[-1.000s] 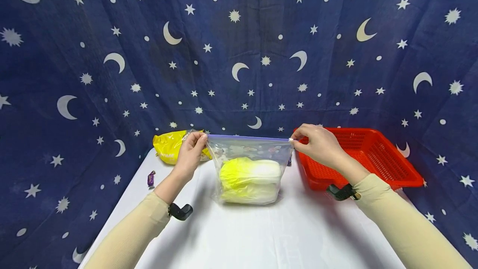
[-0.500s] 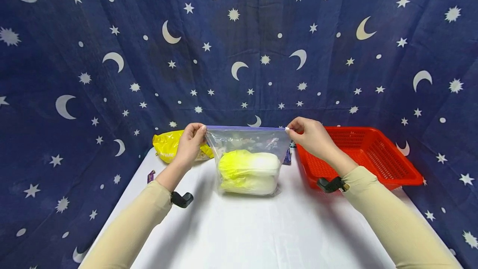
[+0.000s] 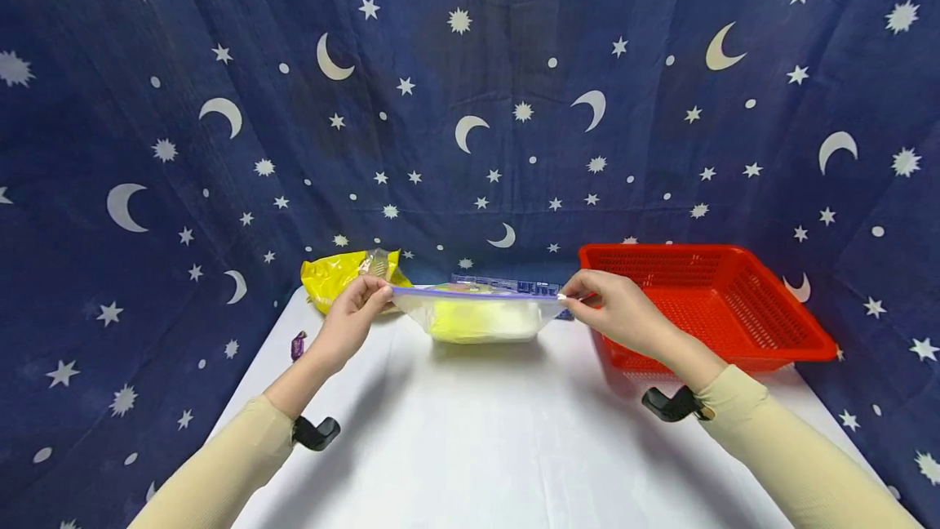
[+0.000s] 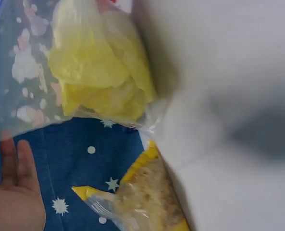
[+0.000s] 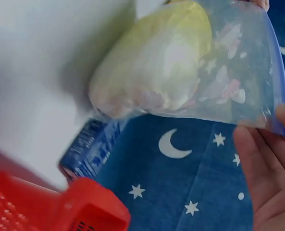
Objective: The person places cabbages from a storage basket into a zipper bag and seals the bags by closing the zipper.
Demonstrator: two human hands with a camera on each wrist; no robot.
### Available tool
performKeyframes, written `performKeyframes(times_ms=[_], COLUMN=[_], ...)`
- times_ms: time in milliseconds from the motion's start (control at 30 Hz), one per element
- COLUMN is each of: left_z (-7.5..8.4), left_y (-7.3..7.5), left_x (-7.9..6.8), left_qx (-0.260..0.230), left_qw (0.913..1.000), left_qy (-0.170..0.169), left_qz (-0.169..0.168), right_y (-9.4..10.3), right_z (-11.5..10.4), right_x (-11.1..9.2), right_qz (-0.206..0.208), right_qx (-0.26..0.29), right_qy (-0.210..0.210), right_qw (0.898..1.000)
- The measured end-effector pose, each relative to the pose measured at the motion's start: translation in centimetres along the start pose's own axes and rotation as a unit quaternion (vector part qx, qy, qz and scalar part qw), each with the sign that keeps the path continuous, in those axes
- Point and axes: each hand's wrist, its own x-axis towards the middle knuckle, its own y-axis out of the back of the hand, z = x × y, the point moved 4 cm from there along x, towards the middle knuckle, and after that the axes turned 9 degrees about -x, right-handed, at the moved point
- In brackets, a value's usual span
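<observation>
A clear zip bag [image 5: 233, 77], printed with small white and pink figures, holds a yellow-and-white napa cabbage [image 4: 101, 67]. My left hand [image 3: 351, 323] pinches the left end of its purple zip strip [image 3: 470, 294]. At the other end, by the white slider [image 3: 561, 297], my right hand [image 3: 620, 313] pinches the strip between thumb and fingers. Stretched taut between both hands, the strip lies across the upper part of the cabbage in the head view. The bag's mouth is tilted toward me, and its lower part shows beneath the strip.
A yellow snack bag [image 3: 334, 277] lies at the back left, a purple wrapped candy [image 3: 297, 345] in front of it. Behind the zip bag is a blue printed packet [image 5: 92, 147]. A red plastic basket [image 3: 676, 249] stands at the right on the white tabletop [image 3: 485, 439].
Both hands first rose with the bag, then came down, the left one also shifting left. The bag's mouth has tipped toward me while its bottom swung away; more of the blue packet shows.
</observation>
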Motion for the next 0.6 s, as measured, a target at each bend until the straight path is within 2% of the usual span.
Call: performKeyframes(times_ms=[133, 233, 333, 433, 600], left_z=[-0.6, -1.2, -1.9, -2.7, -3.9], left_y=[0.9, 1.4, 1.5, 1.4, 0.7], left_x=[-2.4, -4.4, -6.1, -7.5, -9.1], left_qx=[0.057, 0.097, 0.111, 0.12, 0.12], left_qw=[0.9961, 0.9863, 0.9709, 0.9519, 0.9241], left_qy=[0.019, 0.032, 0.039, 0.045, 0.089], left_qz=[-0.064, -0.129, -0.208, -0.278, -0.352], right_y=[-0.9, -2.0, -3.4, -4.8, -7.1], right_z=[-0.5, -0.8, -1.1, -1.2, -0.9], right_x=[-2.7, -4.7, -6.7, -8.3, -10.3], right_qz=[-0.032, -0.06, -0.092, -0.124, -0.15], right_qx=[0.009, 0.007, -0.005, -0.023, -0.036], right_qy=[0.005, 0.008, 0.018, 0.031, 0.059], right_qw=[0.999, 0.998, 0.996, 0.992, 0.986])
